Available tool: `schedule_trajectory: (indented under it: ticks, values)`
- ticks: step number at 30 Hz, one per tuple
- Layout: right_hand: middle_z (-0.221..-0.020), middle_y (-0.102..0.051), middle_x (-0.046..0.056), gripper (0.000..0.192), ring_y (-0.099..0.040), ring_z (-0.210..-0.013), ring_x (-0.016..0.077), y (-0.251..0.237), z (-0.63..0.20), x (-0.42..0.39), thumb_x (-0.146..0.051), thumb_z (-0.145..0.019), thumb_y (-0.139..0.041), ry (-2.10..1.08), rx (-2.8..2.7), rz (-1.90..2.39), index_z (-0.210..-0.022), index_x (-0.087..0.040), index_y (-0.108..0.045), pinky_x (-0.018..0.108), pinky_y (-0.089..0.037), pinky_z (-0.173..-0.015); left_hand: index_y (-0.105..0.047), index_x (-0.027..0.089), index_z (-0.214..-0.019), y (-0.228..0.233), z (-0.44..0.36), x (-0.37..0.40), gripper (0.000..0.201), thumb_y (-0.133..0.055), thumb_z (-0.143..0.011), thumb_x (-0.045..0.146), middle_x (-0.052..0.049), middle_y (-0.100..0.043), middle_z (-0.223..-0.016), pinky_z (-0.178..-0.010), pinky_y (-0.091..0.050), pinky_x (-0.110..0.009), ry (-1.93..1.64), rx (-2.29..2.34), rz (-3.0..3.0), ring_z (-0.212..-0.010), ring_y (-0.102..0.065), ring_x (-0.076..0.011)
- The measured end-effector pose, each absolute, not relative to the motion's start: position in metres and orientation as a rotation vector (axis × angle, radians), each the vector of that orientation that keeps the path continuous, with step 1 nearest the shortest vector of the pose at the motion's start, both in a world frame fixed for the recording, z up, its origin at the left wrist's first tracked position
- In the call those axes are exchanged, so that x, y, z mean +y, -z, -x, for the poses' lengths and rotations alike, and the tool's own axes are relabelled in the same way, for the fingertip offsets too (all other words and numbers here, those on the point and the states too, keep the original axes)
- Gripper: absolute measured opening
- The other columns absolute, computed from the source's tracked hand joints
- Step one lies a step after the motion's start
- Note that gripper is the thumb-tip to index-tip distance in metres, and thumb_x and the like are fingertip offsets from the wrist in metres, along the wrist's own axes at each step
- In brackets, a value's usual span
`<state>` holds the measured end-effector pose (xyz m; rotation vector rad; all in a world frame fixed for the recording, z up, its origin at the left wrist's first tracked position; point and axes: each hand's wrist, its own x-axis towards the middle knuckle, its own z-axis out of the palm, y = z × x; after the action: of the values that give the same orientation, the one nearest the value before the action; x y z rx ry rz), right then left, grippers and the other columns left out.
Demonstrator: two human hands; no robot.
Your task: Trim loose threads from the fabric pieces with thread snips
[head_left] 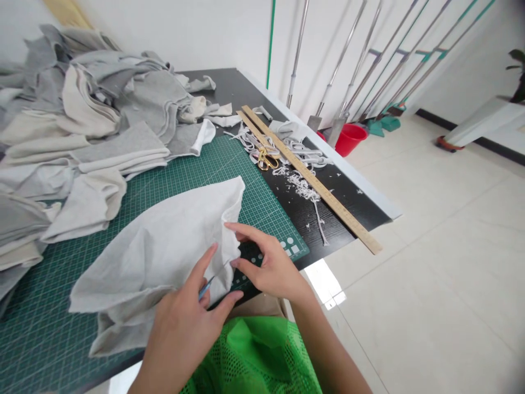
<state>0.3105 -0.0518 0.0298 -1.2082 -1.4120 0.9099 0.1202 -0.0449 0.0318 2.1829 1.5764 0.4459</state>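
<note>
Cloth (pixel 164 257) hides most of the blue tool (pixel 206 287) we pinch in our left hand (pixel 184 323); right hand (pixel 270 265) grips the cloth's edge.

cloth piece (pixel 164 246): matt woven | cutting mat (pixel 254 202): matt rubbery | ruler (pixel 315 183): wood

No legible text, brand, number or sign is present. The green cutting mat (pixel 246 180) carries a printed white grid and, at its near corner, white circles and squares, without readable characters. The wooden ruler (pixel 311 180) shows graduation marks along its edge; any numerals are too small to read.
</note>
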Motion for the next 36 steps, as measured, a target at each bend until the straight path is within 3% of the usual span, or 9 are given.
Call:
schedule_trajectory:
  ticks: [4,7,11,16,22,27,36]
  values:
    - [-0.104,-0.073,0.001,0.048,-0.066,-0.089,0.0159,-0.031,-0.305,-0.047,-0.022,-0.081,-0.078,-1.011,-1.263,1.164,-0.127,-0.027,-0.069,0.03,-0.056,-0.085,-0.074,0.026,-0.101,-0.027,-0.119,-0.039,0.026,-0.058,-0.09,0.045,0.001,-0.071,-0.066,-0.057,-0.046,-0.028,-0.394,1.538,-2.228,-0.057,-0.069,-0.02]
    - [-0.098,-0.072,0.0,0.041,-0.066,-0.082,0.0143,-0.03,-0.302,-0.048,-0.023,-0.079,-0.08,-1.103,-1.065,1.042,-0.119,-0.027,-0.072,0.026,-0.056,-0.074,-0.073,0.024,-0.088,-0.031,-0.113,-0.037,0.033,-0.052,-0.095,0.048,0.002,-0.072,-0.067,-0.057,-0.045,-0.025,-0.486,1.459,-2.121,-0.058,-0.067,-0.0164]
    - [-0.1,-0.072,-0.002,0.053,-0.066,-0.075,0.0114,-0.024,-0.296,-0.054,-0.02,-0.072,-0.087,-1.273,-0.847,0.846,-0.122,-0.031,-0.069,0.021,-0.057,-0.065,-0.07,0.02,-0.079,-0.036,-0.107,-0.034,0.039,-0.056,-0.093,0.055,0.003,-0.065,-0.062,-0.056,-0.044,-0.023,-0.664,1.475,-1.915,-0.058,-0.06,-0.0142]
    - [-0.11,-0.075,0.002,0.063,-0.072,-0.091,0.0149,-0.019,-0.283,-0.065,-0.024,-0.068,-0.092,-1.419,-0.55,0.606,-0.126,-0.03,-0.067,0.026,-0.061,-0.083,-0.053,0.019,-0.065,-0.034,-0.103,-0.026,0.047,-0.059,-0.09,0.058,0.001,-0.064,-0.07,-0.06,-0.044,-0.022,-0.705,1.356,-1.64,-0.066,-0.057,-0.0135]
    - [-0.08,-0.075,-0.004,0.047,-0.071,-0.064,0.008,-0.024,-0.277,-0.073,-0.021,-0.074,-0.088,-1.496,-0.378,0.619,-0.118,-0.027,-0.073,0.013,-0.06,-0.061,-0.053,0.019,-0.068,-0.034,-0.095,-0.023,0.044,-0.061,-0.09,0.056,0.005,-0.046,-0.06,-0.052,-0.035,-0.02,-0.673,1.193,-1.529,-0.054,-0.036,-0.0088]
    - [-0.094,-0.08,0.0,0.036,-0.073,-0.075,0.0094,-0.026,-0.275,-0.075,-0.023,-0.071,-0.09,-1.416,-0.386,0.651,-0.106,-0.025,-0.079,0.017,-0.063,-0.072,-0.057,0.018,-0.069,-0.035,-0.09,-0.024,0.045,-0.061,-0.09,0.058,0.006,-0.041,-0.058,-0.047,-0.029,-0.02,-0.648,1.154,-1.54,-0.054,-0.033,-0.0084]
    - [-0.081,-0.081,-0.003,0.028,-0.073,-0.068,0.0066,-0.034,-0.272,-0.081,-0.023,-0.072,-0.09,-1.291,-0.435,0.633,-0.099,-0.026,-0.082,0.012,-0.06,-0.068,-0.064,0.018,-0.078,-0.029,-0.086,-0.025,0.042,-0.058,-0.092,0.057,0.005,-0.044,-0.061,-0.046,-0.027,-0.02,-0.634,1.105,-1.535,-0.055,-0.032,-0.0087]
